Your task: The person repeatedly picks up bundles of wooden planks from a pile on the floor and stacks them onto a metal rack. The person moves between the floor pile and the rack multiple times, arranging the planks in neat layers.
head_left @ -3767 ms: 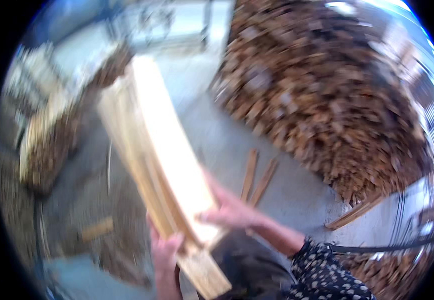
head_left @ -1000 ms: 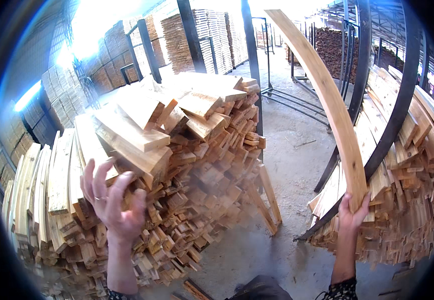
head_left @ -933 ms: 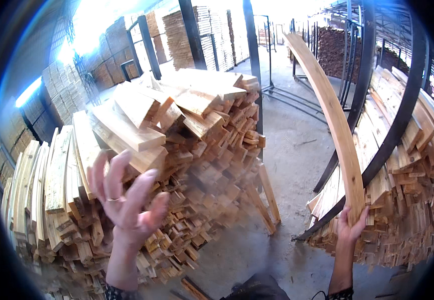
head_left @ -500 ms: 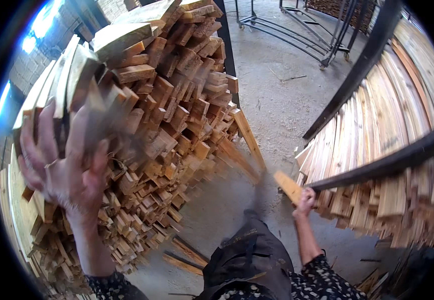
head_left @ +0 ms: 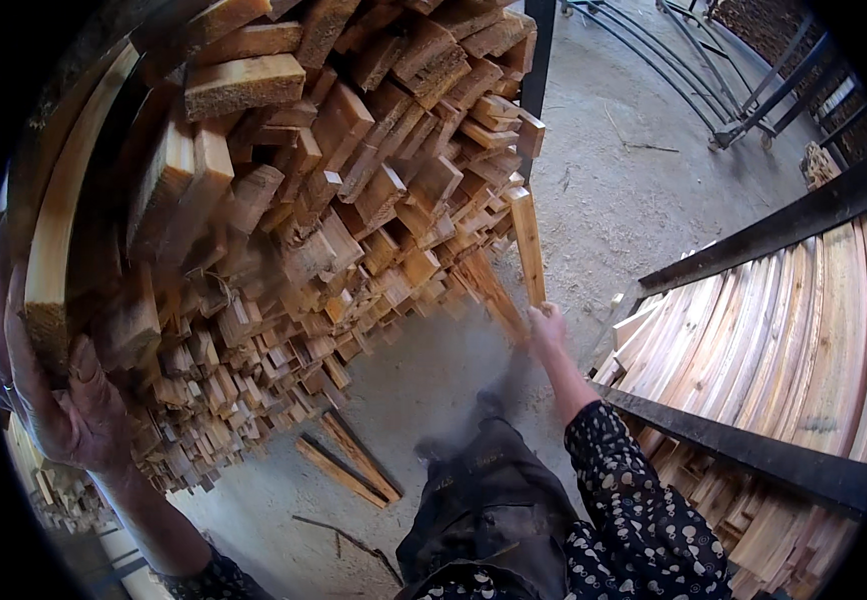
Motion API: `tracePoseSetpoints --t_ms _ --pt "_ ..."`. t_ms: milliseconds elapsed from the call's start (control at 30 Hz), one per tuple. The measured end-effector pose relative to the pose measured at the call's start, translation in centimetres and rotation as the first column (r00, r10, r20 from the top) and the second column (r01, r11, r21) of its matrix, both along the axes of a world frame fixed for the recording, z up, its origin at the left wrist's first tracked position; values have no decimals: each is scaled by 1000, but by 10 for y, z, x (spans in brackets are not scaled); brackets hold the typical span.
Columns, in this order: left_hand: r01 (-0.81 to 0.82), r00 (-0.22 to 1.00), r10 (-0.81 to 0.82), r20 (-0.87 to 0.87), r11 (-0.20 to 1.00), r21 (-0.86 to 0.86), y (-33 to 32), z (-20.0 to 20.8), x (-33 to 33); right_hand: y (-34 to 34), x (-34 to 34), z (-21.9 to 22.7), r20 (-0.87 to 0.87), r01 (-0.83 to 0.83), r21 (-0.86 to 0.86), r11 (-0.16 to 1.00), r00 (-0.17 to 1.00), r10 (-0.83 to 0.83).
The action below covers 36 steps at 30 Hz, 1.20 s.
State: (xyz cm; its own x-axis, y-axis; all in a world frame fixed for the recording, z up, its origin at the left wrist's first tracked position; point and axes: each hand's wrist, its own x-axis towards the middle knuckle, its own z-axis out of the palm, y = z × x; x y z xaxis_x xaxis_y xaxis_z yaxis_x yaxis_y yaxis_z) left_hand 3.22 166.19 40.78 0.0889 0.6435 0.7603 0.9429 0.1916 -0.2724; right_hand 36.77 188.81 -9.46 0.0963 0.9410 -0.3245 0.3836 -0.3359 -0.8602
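My left hand (head_left: 79,415) is at the left edge of the big lumber pile, its thumb and fingers on either side of a long pale board (head_left: 59,230) at the near end. Part of that hand is lost in the dark rim. Closer to the middle, my right hand (head_left: 547,325) is closed at the lower visible end of a narrow plank (head_left: 528,245), which stands on a slant beside the pile. The lumber pile (head_left: 374,190) shows many rough board ends, thicker above and thinner below.
To the right, long boards (head_left: 774,330) are stacked between dark metal bars (head_left: 744,445). Two loose strips (head_left: 344,460) and a thin stick (head_left: 349,540) lie on the concrete floor (head_left: 614,130). Wheeled metal frames (head_left: 714,90) stand farther back. A dark post (head_left: 537,90) rises beside the pile.
The view has turned and come closer to the pile. My left hand went from spread over the boards to gripping one. My right hand has moved from the right-hand stack to the slanted plank.
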Motion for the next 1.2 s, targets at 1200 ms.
tracePoseSetpoints --t_ms 1200 --pt "-189 978 197 -69 976 109 10 56 53 -67 -176 515 206 -99 952 -288 907 368"
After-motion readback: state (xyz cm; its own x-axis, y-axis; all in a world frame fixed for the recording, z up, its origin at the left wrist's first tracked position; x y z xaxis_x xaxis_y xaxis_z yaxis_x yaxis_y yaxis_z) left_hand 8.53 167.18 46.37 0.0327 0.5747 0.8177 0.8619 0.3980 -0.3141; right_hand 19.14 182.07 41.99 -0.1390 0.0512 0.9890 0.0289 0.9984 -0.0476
